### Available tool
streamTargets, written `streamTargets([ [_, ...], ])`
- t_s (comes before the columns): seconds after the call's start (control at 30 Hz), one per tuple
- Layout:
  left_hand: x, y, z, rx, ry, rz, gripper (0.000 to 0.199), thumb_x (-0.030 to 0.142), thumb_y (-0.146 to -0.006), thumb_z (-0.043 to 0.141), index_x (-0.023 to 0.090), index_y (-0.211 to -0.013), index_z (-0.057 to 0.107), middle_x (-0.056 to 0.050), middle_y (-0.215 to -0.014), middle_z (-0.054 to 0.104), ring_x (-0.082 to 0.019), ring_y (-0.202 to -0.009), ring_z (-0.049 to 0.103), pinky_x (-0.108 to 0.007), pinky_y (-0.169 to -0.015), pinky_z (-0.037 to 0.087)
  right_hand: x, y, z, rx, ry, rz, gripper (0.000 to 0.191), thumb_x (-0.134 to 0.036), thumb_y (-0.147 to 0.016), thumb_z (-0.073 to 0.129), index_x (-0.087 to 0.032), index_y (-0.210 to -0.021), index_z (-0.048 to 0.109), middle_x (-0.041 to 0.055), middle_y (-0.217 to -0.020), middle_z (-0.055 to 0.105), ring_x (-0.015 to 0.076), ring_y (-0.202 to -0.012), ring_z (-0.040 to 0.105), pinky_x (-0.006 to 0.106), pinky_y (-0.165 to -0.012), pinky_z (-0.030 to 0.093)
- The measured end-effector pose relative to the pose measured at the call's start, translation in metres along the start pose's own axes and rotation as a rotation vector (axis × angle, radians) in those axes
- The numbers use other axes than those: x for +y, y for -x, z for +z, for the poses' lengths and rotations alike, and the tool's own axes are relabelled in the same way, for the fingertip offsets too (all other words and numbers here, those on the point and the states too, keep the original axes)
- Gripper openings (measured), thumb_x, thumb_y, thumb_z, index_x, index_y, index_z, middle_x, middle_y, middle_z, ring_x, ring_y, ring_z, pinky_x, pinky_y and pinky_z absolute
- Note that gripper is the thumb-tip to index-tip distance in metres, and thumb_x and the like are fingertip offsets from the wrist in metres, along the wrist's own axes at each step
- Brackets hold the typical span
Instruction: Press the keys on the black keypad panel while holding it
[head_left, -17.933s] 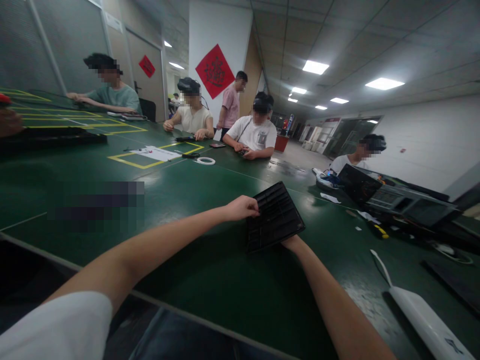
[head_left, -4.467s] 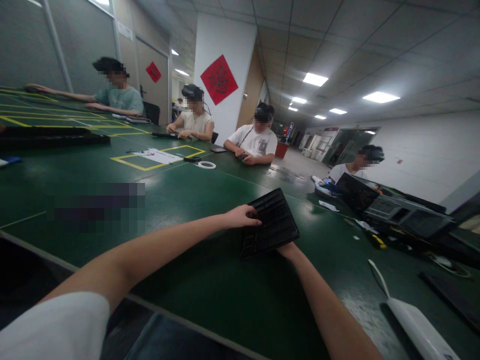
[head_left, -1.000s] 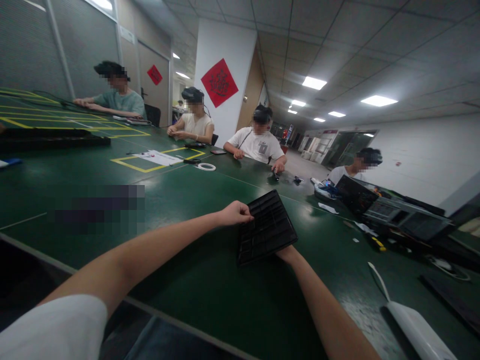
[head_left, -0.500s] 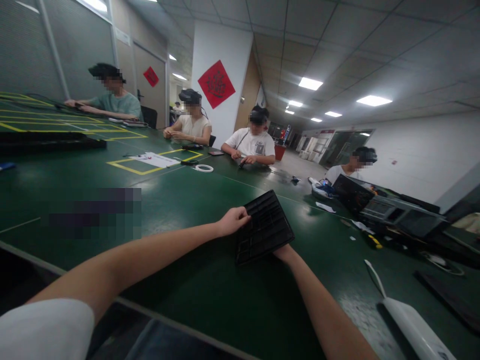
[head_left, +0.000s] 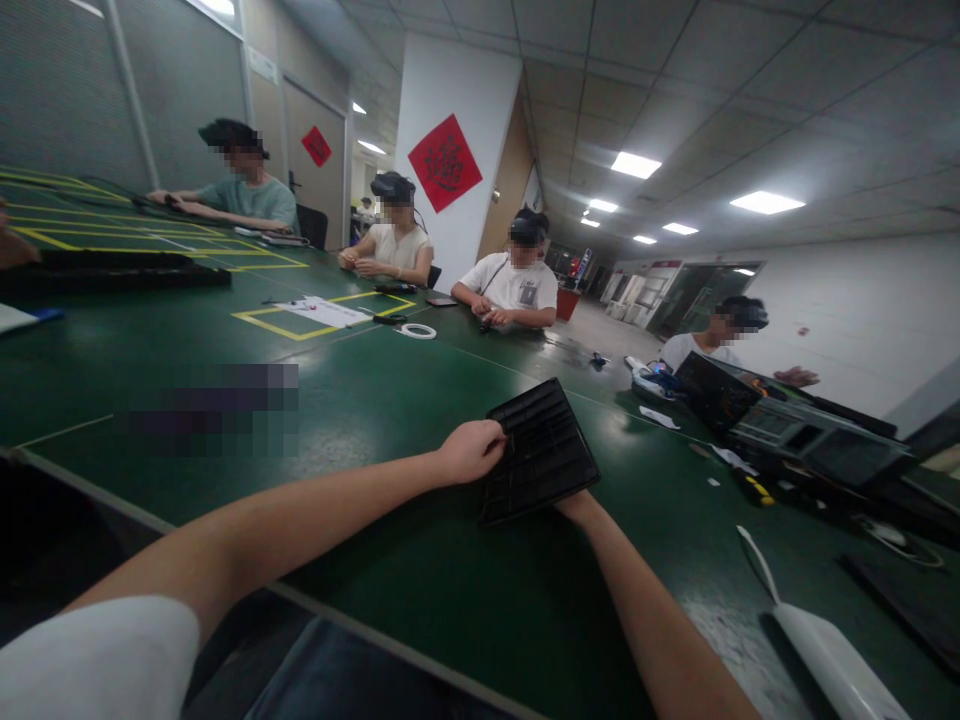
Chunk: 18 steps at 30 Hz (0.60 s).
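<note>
Holding the tray (head_left: 551, 440) is the right hand (head_left: 578, 508).

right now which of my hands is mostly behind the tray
Your right hand: only its base shows past the tray, while most of your left hand shows.

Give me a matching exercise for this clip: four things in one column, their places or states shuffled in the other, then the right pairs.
1. tray
2. left hand
3. right hand
4. ring

A. partly hidden behind the tray's lower right edge
B. white, lying flat on the table
C. black, tilted, between the two hands
D. fingers at the tray's left side

Pairs: 1-C, 2-D, 3-A, 4-B
</note>
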<state>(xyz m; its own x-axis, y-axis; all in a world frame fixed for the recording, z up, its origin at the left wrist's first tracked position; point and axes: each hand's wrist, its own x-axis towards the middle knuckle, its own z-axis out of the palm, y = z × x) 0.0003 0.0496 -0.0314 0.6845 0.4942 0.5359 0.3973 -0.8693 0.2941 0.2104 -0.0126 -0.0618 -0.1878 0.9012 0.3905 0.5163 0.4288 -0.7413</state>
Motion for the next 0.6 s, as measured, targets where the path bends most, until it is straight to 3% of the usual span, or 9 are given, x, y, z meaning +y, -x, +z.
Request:
streamTargets([
  [0.1, -0.002, 0.002, -0.001, -0.036, 0.032, 0.046, 0.014, 0.011, -0.073, 0.049, 0.014, -0.084, 0.057, -0.007, -0.084, 0.062, -0.018, -0.08, 0.057, -0.028, -0.072, 0.043, -0.001, -0.001, 0.001, 0.001, 0.018, 0.023, 0.063, -0.066, -0.072, 0.047, -0.021, -0.115, 0.058, 0.0105, -0.127, 0.053, 0.0282, -0.119, 0.046, 0.048, -0.108, 0.029],
  [0.2, -0.003, -0.001, 0.002, 0.003, 0.161, -0.072, 0.008, 0.017, -0.077, 0.049, 0.015, -0.078, 0.057, -0.005, -0.079, 0.061, -0.017, -0.076, 0.057, -0.027, -0.069, 0.044, -0.001, -0.001, 0.002, -0.026, 0.005, 0.016, 0.061, -0.067, -0.072, 0.044, -0.024, -0.112, 0.059, 0.0092, -0.122, 0.057, 0.027, -0.117, 0.049, 0.047, -0.106, 0.032],
  [0.3, -0.004, -0.003, 0.005, 0.036, 0.256, -0.18, 0.015, 0.025, -0.082, 0.048, 0.016, -0.073, 0.055, -0.003, -0.073, 0.059, -0.015, -0.07, 0.055, -0.027, -0.065, 0.043, 0.0, 0.0, 0.002, -0.026, 0.03, 0.004, 0.06, -0.066, -0.073, 0.044, -0.025, -0.113, 0.058, 0.0086, -0.119, 0.059, 0.0262, -0.118, 0.048, 0.047, -0.106, 0.031],
  [0.47, -0.002, -0.003, 0.005, 0.064, 0.271, -0.079, 0.009, 0.013, -0.078, 0.049, 0.017, -0.084, 0.056, -0.003, -0.084, 0.057, -0.015, -0.08, 0.053, -0.028, -0.075, 0.044, 0.009, -0.001, 0.003, 0.006, 0.058, -0.02, 0.059, -0.064, -0.073, 0.046, -0.026, -0.117, 0.056, 0.007, -0.123, 0.056, 0.0253, -0.122, 0.044, 0.046, -0.108, 0.028],
  [0.6, -0.001, -0.003, 0.004, 0.083, 0.254, -0.096, 0.008, 0.019, -0.08, 0.05, 0.016, -0.085, 0.056, -0.004, -0.083, 0.056, -0.015, -0.079, 0.053, -0.029, -0.073, 0.045, 0.013, -0.004, 0.006, 0.015, 0.057, -0.04, 0.059, -0.067, -0.074, 0.042, -0.026, -0.115, 0.058, 0.0068, -0.124, 0.056, 0.0254, -0.119, 0.047, 0.047, -0.109, 0.027],
])
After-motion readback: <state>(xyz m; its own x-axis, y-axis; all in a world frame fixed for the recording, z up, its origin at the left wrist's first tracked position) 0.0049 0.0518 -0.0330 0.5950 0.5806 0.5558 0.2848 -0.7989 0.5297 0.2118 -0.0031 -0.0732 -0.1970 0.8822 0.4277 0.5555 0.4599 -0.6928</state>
